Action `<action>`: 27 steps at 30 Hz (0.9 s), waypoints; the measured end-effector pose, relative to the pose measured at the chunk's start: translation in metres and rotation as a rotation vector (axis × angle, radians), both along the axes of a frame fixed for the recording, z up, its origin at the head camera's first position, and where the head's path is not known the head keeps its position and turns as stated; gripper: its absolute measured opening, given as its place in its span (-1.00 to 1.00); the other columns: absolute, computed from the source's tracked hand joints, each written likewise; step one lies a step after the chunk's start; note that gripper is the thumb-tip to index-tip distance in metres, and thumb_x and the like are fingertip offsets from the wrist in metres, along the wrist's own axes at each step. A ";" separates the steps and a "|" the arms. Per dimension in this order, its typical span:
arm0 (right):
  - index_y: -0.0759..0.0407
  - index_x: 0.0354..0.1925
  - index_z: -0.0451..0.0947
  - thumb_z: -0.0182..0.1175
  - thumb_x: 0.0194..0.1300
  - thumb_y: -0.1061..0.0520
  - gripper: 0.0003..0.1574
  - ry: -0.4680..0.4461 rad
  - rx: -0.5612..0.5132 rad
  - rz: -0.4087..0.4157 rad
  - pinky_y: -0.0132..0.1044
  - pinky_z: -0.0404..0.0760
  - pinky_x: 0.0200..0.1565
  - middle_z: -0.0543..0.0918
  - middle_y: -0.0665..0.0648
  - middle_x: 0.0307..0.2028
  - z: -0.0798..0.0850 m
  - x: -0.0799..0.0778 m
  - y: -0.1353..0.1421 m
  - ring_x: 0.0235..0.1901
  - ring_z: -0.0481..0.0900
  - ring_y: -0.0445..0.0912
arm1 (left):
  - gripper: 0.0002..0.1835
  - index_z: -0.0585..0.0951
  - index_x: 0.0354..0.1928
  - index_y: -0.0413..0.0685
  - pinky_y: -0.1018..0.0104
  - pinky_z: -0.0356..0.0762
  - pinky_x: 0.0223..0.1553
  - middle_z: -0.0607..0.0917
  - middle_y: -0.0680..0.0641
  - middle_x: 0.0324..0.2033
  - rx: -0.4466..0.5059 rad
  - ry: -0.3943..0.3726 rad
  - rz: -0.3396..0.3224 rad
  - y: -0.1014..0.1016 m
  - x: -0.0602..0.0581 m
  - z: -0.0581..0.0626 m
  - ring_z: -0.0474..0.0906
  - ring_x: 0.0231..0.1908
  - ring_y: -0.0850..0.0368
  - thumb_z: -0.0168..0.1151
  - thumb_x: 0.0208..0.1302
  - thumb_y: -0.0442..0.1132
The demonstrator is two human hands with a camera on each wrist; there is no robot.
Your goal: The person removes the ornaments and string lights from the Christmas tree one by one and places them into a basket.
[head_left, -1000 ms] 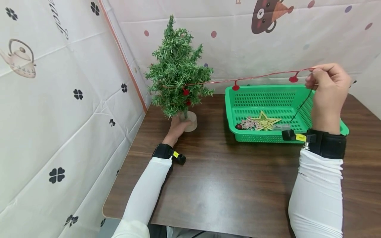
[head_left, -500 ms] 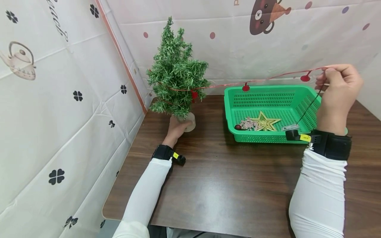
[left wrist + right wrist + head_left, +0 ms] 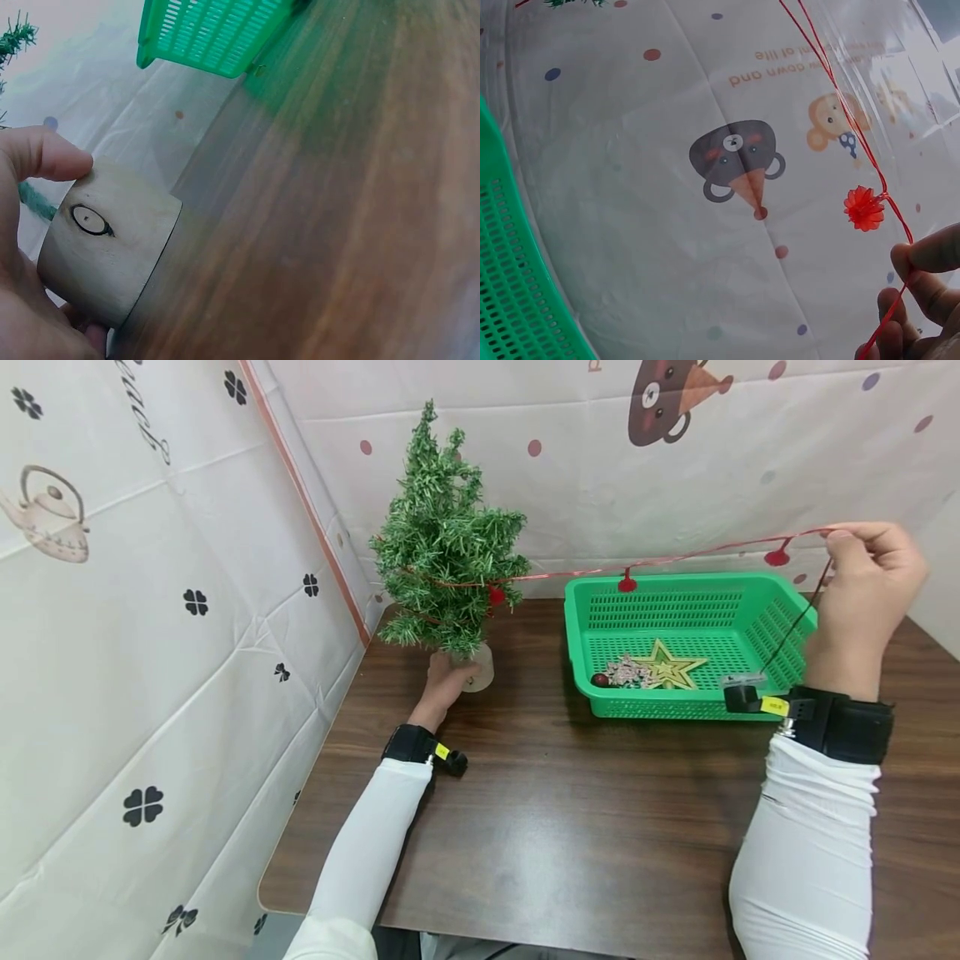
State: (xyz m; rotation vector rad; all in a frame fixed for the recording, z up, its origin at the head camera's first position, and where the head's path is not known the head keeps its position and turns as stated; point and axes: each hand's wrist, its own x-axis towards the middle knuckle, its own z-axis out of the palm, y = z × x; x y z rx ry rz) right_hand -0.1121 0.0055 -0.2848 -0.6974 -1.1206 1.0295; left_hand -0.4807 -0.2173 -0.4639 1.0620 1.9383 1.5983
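My left grip (image 3: pixel 442 681) holds the base (image 3: pixel 112 259) under the tree (image 3: pixel 446 547), near the far-left corner of the bench (image 3: pixel 570 827); my right grip (image 3: pixel 873 572) pinches the red string (image 3: pixel 864 144).

Brown table (image 3: pixel 555 810); green basket (image 3: pixel 690 705), gold star (image 3: pixel 667 668) inside; patterned sheet (image 3: pixel 750 485) behind.

White long sleeves (image 3: pixel 806 843) are ending at black wrist straps (image 3: pixel 862 731), the right one visibly wrinkling. Each strap is carrying a small black camera (image 3: pixel 452 764) and a yellow label (image 3: pixel 775 707).
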 end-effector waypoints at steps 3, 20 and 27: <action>0.23 -0.30 0.75 0.14 0.47 0.28 -0.74 0.014 -0.001 0.009 -0.48 0.09 -0.51 0.43 -0.02 -0.45 0.000 0.001 0.001 -0.55 0.20 -0.19 | -0.27 0.23 0.46 -0.01 0.00 0.22 0.01 0.31 -0.18 0.27 -0.001 -0.027 0.011 -0.002 0.001 0.000 0.25 0.14 -0.09 0.26 0.28 -0.22; 0.23 -0.22 0.74 0.17 0.45 0.25 -0.80 0.096 -0.069 0.076 -0.55 0.35 -0.62 0.51 0.04 -0.46 -0.008 0.009 0.013 -0.64 0.34 -0.17 | 0.07 -0.12 0.65 0.12 -0.02 0.15 0.54 -0.06 -0.13 0.62 -0.066 -0.042 0.097 -0.001 0.002 0.002 -0.11 0.61 -0.07 0.38 0.29 -0.16; 0.27 -0.23 0.74 0.18 0.44 0.28 -0.81 0.088 -0.099 0.139 -0.53 0.60 -0.44 0.55 0.04 -0.26 -0.008 0.006 0.009 -0.41 0.49 -0.17 | 0.01 -0.09 0.65 0.18 -0.14 -0.02 0.58 -0.13 -0.15 0.63 -0.134 -0.020 0.072 -0.005 0.003 0.003 -0.36 0.62 -0.17 0.31 0.34 -0.08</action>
